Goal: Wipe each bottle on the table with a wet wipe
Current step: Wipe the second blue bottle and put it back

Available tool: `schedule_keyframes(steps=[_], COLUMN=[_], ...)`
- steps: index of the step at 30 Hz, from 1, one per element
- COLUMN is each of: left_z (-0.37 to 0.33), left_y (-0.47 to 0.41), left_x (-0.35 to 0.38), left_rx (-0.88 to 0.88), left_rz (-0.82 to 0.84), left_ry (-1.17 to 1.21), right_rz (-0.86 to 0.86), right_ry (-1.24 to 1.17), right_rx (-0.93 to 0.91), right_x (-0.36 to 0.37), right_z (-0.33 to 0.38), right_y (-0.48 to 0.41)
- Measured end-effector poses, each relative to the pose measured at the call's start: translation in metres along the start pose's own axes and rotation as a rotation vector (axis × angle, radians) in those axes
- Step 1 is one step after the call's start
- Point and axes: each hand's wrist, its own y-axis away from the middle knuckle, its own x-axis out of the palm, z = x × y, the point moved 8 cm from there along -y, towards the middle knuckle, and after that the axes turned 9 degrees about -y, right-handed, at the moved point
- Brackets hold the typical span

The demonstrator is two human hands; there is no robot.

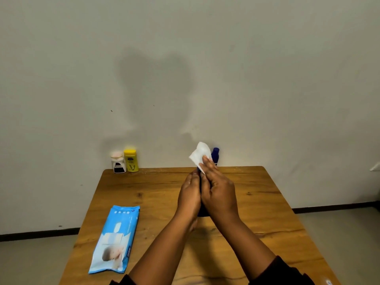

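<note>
A dark blue bottle (215,155) is held tilted above the wooden table (257,202), its cap pointing away from me. My left hand (190,197) grips its lower body from the left. My right hand (219,191) wraps round it from the right and presses a white wet wipe (199,155) against it; part of the wipe sticks up past my fingers. Most of the bottle is hidden between my hands. A yellow bottle (131,160) and a white jar with a pale lid (118,162) stand side by side at the table's far left corner.
A light blue pack of wet wipes (116,239) lies flat on the left part of the table. The table's far edge meets a plain wall. Grey floor shows on both sides.
</note>
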Motion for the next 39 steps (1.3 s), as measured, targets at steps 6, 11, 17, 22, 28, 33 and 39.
schedule_keyframes(steps=[6, 11, 17, 22, 28, 33, 39], left_z=[0.005, 0.005, 0.011, 0.014, 0.016, 0.014, 0.016], left_y=[0.002, -0.001, 0.000, -0.002, -0.006, -0.004, 0.007], left_x=[0.004, 0.003, 0.006, -0.004, -0.016, -0.004, 0.000], left_rx=[-0.051, -0.093, -0.113, -0.098, -0.138, -0.060, -0.114], left_rz=[0.010, 0.082, 0.106, 0.045, 0.026, 0.159, 0.338], left_ry=[0.029, 0.075, 0.057, 0.048, 0.075, -0.059, 0.018], right_rz=[-0.229, -0.217, -0.123, -0.143, -0.589, -0.588, -0.305], right_ry=[-0.610, -0.897, -1.077, -1.078, -0.840, -0.637, -0.439], right_rx=[0.565, 0.889, 1.076, 1.086, 1.032, 0.890, 0.829], right_x=[-0.014, -0.012, 0.006, -0.001, -0.042, -0.056, -0.035], right_z=[-0.049, -0.068, -0.072, -0.083, -0.110, -0.109, -0.110], right_y=[-0.003, -0.017, -0.010, 0.006, 0.022, -0.003, -0.031])
